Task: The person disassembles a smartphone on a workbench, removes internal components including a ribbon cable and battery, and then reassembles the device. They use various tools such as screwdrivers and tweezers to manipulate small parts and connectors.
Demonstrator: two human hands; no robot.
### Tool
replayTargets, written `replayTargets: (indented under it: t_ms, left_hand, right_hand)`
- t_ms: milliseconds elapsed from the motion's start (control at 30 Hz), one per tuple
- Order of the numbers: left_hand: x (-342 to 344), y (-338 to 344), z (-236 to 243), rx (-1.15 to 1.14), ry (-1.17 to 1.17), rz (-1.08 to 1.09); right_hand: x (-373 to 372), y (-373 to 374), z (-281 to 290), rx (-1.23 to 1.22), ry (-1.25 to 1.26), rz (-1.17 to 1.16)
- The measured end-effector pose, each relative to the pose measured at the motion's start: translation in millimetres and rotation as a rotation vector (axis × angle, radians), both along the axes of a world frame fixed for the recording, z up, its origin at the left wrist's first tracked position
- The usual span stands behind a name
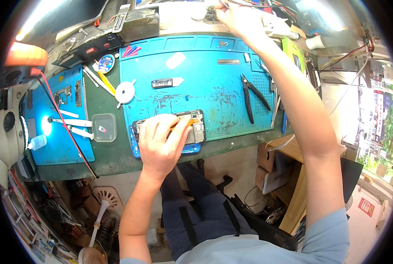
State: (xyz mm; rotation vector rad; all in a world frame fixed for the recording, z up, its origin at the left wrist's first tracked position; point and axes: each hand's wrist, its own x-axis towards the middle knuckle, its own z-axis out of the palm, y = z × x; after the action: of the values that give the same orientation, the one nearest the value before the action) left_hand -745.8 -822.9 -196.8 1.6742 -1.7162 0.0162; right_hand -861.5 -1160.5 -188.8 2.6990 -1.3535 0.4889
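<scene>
A smartphone with its inside exposed (198,130) lies near the front edge of the blue work mat (223,97), over a blue phone part (191,148). My left hand (161,138) rests on it, fingers pinched at an orange flex cable (191,122) that runs across the phone; the hand hides the phone's left half. Stretched far forward, my right hand (240,20) is closed at the top edge of the picture. A thin metal piece (224,4) shows at its fingertips, cut off by the frame, so its kind is unclear.
Black-handled cutting pliers (251,97) lie right on the mat. A wire spool (125,92), a clear plastic box (104,127) and a second blue mat (42,145) with circuit boards are at left. A red cable (64,119) crosses there. A metal-finned box (139,25) stands behind.
</scene>
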Motion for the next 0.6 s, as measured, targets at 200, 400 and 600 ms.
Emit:
replayTargets:
  t_ms: [200, 400, 600]
  left_hand:
    - [0, 0, -1, -0.013, 0.021, -0.002]
    - [3, 6, 1, -0.062, 0.127, -0.018]
    - [12, 56, 21, -0.298, -0.09, 0.012]
  right_hand:
    - [6, 12, 32, 0.255, 0.122, -0.036]
    - [-63, 70, 15, -0.277, 0.048, 0.218]
    - [-123, 170, 39, -0.25, -0.071, 0.318]
